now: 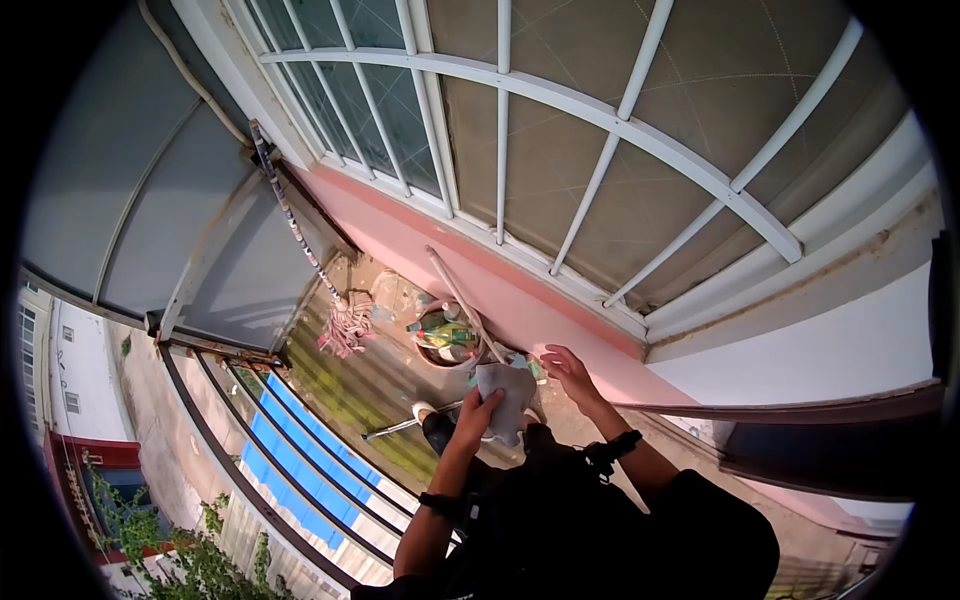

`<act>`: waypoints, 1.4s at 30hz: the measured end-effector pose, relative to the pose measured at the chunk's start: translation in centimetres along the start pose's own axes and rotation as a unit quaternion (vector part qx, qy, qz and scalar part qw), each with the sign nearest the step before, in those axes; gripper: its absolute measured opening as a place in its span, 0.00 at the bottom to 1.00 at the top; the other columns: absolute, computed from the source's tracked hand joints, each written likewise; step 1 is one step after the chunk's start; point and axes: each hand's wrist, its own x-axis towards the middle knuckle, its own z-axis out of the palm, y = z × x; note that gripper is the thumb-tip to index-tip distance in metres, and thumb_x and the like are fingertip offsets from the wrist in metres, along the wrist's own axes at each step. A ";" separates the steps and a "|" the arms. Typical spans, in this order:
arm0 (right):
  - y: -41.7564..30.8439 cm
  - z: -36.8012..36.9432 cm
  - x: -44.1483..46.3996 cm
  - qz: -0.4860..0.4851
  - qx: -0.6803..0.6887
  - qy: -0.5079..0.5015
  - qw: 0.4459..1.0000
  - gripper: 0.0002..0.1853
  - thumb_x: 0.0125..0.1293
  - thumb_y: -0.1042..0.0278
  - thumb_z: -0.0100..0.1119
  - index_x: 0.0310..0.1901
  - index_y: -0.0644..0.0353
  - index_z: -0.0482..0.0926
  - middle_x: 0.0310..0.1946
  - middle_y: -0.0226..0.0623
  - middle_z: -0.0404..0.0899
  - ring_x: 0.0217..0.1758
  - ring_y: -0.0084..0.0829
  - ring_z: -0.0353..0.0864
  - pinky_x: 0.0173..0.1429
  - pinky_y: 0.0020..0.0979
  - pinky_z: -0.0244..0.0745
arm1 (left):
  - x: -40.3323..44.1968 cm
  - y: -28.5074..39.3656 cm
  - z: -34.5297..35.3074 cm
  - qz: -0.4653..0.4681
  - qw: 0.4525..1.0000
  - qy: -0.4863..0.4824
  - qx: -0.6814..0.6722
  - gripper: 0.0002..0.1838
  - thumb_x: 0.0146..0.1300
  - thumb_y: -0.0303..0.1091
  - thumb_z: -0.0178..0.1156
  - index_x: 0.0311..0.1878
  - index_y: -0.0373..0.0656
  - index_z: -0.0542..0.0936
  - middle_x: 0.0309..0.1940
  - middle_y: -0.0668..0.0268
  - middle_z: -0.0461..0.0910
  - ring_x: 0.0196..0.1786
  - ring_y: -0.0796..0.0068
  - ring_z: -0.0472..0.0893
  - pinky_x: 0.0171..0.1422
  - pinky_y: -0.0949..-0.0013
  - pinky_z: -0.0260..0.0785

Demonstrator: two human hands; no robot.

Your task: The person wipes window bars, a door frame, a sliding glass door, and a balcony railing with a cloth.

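A light grey cloth [508,392] hangs in front of my body, with my left hand [477,415] closed on its left edge. The cloth's lower part drapes down over my legs. To the right of it, my right hand [570,374] is raised beside the pink wall, its fingers apart and nothing in them. A gap separates this hand from the cloth. Just beyond the cloth stands a round tub [446,350] holding bottles and other items.
A mop [345,326] leans at the left corner. A pale stick [458,296] rests against the pink wall [400,235] by the tub. White window bars [600,115] curve outward above. Dark railings [300,455] run along the left, over a blue roof.
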 end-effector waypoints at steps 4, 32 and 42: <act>-8.0 -4.1 8.9 -0.141 -0.018 0.159 0.977 0.25 0.77 0.58 0.61 0.71 0.57 0.72 0.62 0.35 0.81 0.62 0.30 0.81 0.64 0.34 0.77 | 14.4 6.4 -3.0 0.050 0.993 -0.091 0.048 0.19 0.74 0.35 0.63 0.63 0.37 0.78 0.50 0.66 0.83 0.52 0.76 0.79 0.60 0.66 0.73; -39.9 13.2 23.7 -0.208 -0.848 0.279 0.399 0.34 0.56 0.70 0.64 0.68 0.67 0.75 0.79 0.59 0.61 0.37 0.37 0.89 0.33 0.34 0.82 | 24.2 22.5 -12.5 0.141 0.957 -0.176 0.184 0.18 0.75 0.32 0.60 0.64 0.36 0.79 0.50 0.66 0.84 0.51 0.75 0.81 0.56 0.67 0.74; -39.3 14.1 23.1 -0.204 -0.884 0.270 0.322 0.29 0.56 0.69 0.65 0.61 0.69 0.81 0.72 0.65 0.72 0.27 0.32 0.88 0.31 0.30 0.81 | 25.6 28.3 -9.6 0.172 0.946 -0.236 0.144 0.18 0.74 0.30 0.61 0.62 0.32 0.79 0.47 0.63 0.86 0.47 0.75 0.82 0.54 0.67 0.76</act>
